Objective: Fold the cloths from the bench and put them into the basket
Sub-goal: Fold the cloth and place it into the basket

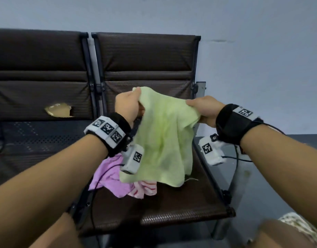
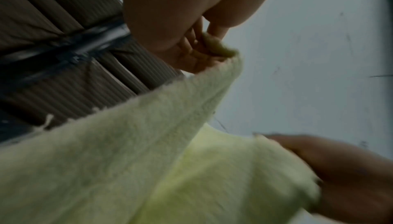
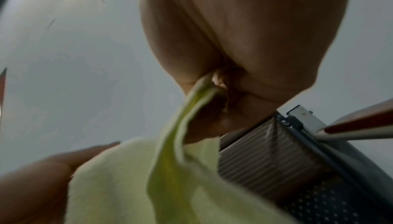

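The head view is evenly lit by soft, diffuse light; no single source shows and shadows are faint. The wall (image 1: 252, 59) reads as a flat grey-blue without glare. Wide-angle distortion bends the bench (image 1: 145, 56) backrests and stretches both forearms toward the lower corners. Motion blur softens the green cloth (image 1: 163, 136) and the bottom right corner.

Both wrist views are dimmer and noisier — colours look muted and greyed. The left wrist view smears the cloth and the near fingers; the right wrist view is soft throughout, with the bench weave the sharpest detail.
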### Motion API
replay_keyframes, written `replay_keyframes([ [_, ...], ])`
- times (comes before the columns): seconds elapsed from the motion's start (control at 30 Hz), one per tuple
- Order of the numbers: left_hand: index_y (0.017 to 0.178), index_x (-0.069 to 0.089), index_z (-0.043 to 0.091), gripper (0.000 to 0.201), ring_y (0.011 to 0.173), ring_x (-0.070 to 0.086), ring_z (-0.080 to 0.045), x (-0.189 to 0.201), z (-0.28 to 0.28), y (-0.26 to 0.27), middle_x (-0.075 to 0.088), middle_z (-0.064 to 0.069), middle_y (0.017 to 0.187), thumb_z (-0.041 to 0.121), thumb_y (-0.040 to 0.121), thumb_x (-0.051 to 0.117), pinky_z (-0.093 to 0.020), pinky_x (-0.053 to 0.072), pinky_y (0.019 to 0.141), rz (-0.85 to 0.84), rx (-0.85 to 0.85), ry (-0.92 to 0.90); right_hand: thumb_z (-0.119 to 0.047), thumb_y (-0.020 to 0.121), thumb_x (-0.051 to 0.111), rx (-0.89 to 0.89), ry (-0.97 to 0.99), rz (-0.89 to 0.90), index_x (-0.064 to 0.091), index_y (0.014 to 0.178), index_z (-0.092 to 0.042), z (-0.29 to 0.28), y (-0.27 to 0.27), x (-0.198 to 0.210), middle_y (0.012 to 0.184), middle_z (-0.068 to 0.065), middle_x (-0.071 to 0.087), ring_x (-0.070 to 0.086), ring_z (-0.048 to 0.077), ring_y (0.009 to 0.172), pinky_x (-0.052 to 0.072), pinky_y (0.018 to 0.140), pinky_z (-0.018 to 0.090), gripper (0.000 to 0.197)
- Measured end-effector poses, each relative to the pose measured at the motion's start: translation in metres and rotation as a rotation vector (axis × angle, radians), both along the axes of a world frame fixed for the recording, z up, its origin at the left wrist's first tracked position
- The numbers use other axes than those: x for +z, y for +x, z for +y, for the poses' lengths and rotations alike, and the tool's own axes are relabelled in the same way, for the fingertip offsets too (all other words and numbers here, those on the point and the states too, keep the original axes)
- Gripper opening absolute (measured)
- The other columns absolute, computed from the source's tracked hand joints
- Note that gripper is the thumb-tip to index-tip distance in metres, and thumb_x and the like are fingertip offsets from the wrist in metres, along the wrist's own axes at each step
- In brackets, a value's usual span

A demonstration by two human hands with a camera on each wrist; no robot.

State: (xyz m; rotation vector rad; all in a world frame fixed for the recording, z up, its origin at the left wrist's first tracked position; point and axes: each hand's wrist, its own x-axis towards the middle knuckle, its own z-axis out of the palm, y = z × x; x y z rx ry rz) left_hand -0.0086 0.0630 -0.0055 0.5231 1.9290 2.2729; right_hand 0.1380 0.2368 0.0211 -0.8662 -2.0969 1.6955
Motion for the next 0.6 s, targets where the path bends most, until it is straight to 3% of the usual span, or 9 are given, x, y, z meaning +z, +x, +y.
replay_keyframes([
  [0.07, 0.069, 0.064, 0.007, 0.034, 0.038, 0.05, -0.012, -0.005, 0.009, 0.032, 0.056, -0.003, 0.051, 0.023, 0.098, 0.058, -0.02, 0.042, 0.041, 0.017, -0.16, -0.001, -0.017, 0.099, 0.056, 0.048, 0.003, 0.028, 0.065, 0.109, -0.001, -0.019, -0.004, -0.002, 0.102, 0.013, 0.068, 0.066, 0.019, 0.075, 0.058, 0.071, 0.032, 0.021],
  [0.13, 0.074, 0.068, 0.003, 0.034, 0.043, 0.054, -0.011, -0.015, 0.016, 0.056, 0.061, -0.007, 0.058, 0.023, 0.099, 0.058, -0.021, 0.046, 0.044, 0.116, -0.292, -0.101, -0.028, 0.1, 0.056, 0.107, -0.061, 0.051, 0.066, 0.119, 0.0, -0.035, -0.004, -0.004, 0.101, 0.012, 0.069, 0.068, 0.021, 0.081, 0.059, 0.078, 0.034, 0.035],
  [0.2, 0.077, 0.07, 0.002, 0.034, 0.052, 0.059, -0.013, -0.02, 0.016, 0.07, 0.065, -0.013, 0.067, 0.027, 0.098, 0.06, -0.023, 0.048, 0.051, 0.219, -0.36, -0.252, -0.041, 0.096, 0.061, 0.165, -0.08, 0.02, 0.067, 0.119, 0.0, -0.045, -0.001, -0.007, 0.098, 0.014, 0.07, 0.068, 0.025, 0.088, 0.057, 0.089, 0.04, 0.047],
  [0.23, 0.077, 0.071, 0.003, 0.03, 0.054, 0.062, -0.014, -0.022, 0.015, 0.072, 0.067, -0.013, 0.071, 0.026, 0.095, 0.062, -0.022, 0.047, 0.052, 0.22, -0.386, -0.297, -0.038, 0.095, 0.063, 0.179, -0.064, 0.002, 0.067, 0.116, 0.002, -0.047, 0.001, -0.008, 0.096, 0.016, 0.068, 0.067, 0.027, 0.087, 0.056, 0.09, 0.041, 0.046],
  [0.3, 0.077, 0.07, 0.004, 0.017, 0.054, 0.066, -0.016, -0.02, 0.011, 0.073, 0.068, -0.013, 0.073, 0.019, 0.082, 0.065, -0.02, 0.046, 0.048, 0.057, -0.457, -0.264, -0.017, 0.096, 0.06, 0.187, -0.022, -0.009, 0.067, 0.108, 0.003, -0.048, 0.008, -0.012, 0.096, 0.019, 0.061, 0.062, 0.026, 0.081, 0.056, 0.079, 0.037, 0.024],
  [0.37, 0.078, 0.069, 0.006, 0.017, 0.051, 0.064, -0.021, -0.023, 0.009, 0.065, 0.068, -0.009, 0.067, 0.015, 0.07, 0.056, -0.021, 0.047, 0.046, -0.053, -0.385, -0.165, 0.001, 0.094, 0.048, 0.217, -0.012, -0.006, 0.065, 0.108, -0.001, -0.044, 0.015, -0.014, 0.098, 0.018, 0.059, 0.059, 0.025, 0.082, 0.051, 0.069, 0.032, 0.022],
  [0.47, 0.096, 0.061, 0.014, 0.028, 0.074, 0.061, -0.023, -0.031, 0.009, 0.046, 0.066, -0.004, 0.082, -0.001, 0.075, 0.051, -0.027, 0.046, 0.059, 0.071, -0.181, -0.185, 0.008, 0.094, 0.041, 0.379, -0.017, -0.011, 0.065, 0.119, -0.004, -0.039, 0.023, -0.011, 0.108, 0.017, 0.064, 0.061, 0.027, 0.095, 0.051, 0.076, 0.034, 0.037],
  [0.53, 0.111, 0.057, 0.002, 0.045, 0.084, 0.055, -0.024, -0.033, 0.01, 0.039, 0.059, -0.012, 0.092, -0.007, 0.067, 0.048, -0.029, 0.044, 0.063, 0.042, -0.353, -0.177, 0.01, 0.095, 0.04, 0.463, -0.005, -0.009, 0.064, 0.121, -0.004, -0.038, 0.025, -0.008, 0.111, 0.017, 0.065, 0.062, 0.026, 0.097, 0.053, 0.082, 0.035, 0.038],
  [0.6, 0.108, 0.065, -0.002, 0.047, 0.087, 0.058, -0.027, -0.033, 0.008, 0.033, 0.061, -0.016, 0.096, -0.001, 0.063, 0.049, -0.028, 0.049, 0.067, -0.104, -0.654, -0.161, 0.007, 0.098, 0.041, 0.507, 0.021, -0.002, 0.061, 0.123, -0.003, -0.034, 0.025, -0.007, 0.109, 0.016, 0.063, 0.061, 0.023, 0.094, 0.053, 0.08, 0.03, 0.033],
])
